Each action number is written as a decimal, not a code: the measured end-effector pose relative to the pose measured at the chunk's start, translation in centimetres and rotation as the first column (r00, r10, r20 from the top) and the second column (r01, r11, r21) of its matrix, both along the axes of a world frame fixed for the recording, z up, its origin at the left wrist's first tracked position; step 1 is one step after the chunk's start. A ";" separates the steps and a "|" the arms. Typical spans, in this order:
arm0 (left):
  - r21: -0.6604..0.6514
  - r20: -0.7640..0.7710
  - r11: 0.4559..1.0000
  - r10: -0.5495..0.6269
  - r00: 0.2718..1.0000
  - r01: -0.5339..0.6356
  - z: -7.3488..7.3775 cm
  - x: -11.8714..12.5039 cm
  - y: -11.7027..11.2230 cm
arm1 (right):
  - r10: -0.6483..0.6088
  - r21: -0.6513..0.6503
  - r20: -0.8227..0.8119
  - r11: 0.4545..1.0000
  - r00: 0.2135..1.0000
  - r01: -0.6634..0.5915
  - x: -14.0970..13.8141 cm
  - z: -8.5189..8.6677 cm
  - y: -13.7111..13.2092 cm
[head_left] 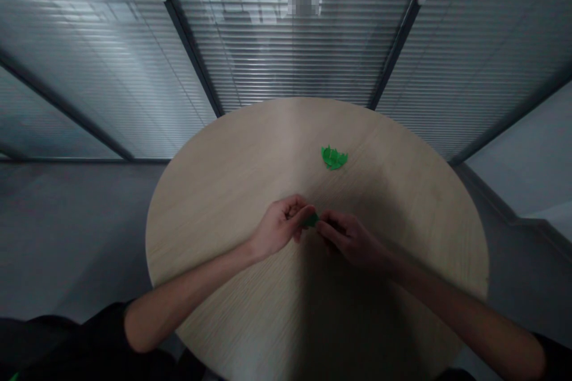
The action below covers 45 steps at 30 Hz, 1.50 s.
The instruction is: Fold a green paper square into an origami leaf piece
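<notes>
The left hand (279, 227) and right hand (351, 242) curl inward, almost touching, wrists slightly bent.

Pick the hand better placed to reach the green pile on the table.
Right hand, probably: the green pile lies nearly straight ahead of it, while the left hand sits further aside. Both hold the small green piece between them.

The pieces (333, 158) are bright green, the bench (223, 208) pale beige with fine wood grain, the sleeves (62, 342) black, the floor (75, 232) grey, and the blinds (286, 53) striped white and grey.
</notes>
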<state>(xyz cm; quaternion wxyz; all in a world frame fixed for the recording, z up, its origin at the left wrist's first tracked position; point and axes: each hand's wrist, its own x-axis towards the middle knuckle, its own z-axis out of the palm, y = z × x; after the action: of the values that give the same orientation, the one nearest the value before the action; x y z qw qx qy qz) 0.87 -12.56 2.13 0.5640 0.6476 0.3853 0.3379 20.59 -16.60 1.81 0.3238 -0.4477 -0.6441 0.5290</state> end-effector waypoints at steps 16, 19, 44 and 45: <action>-0.064 -0.038 0.996 -0.062 0.997 0.060 0.5 0.0 -0.4 | -0.103 -0.055 -0.094 0.994 0.990 0.098 0.3 0.2 0.6; -0.066 -0.032 0.996 -0.065 0.997 0.062 0.5 0.1 -0.5 | -0.108 -0.042 -0.092 0.994 0.990 0.105 0.4 0.2 0.6; -0.135 -0.043 0.988 -0.085 0.995 0.079 0.1 0.2 -0.1 | -0.154 -0.031 -0.129 0.988 0.980 0.151 0.5 0.4 0.8; -0.135 -0.044 0.987 -0.098 0.994 0.091 0.1 0.2 -0.1 | -0.160 -0.030 -0.129 0.987 0.979 0.157 0.5 0.4 0.8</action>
<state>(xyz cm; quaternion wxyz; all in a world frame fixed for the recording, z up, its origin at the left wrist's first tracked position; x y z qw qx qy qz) 1.10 -12.62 2.18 0.6113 0.6344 0.3898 0.2681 21.08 -15.82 2.22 0.4021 -0.4652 -0.5786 0.5358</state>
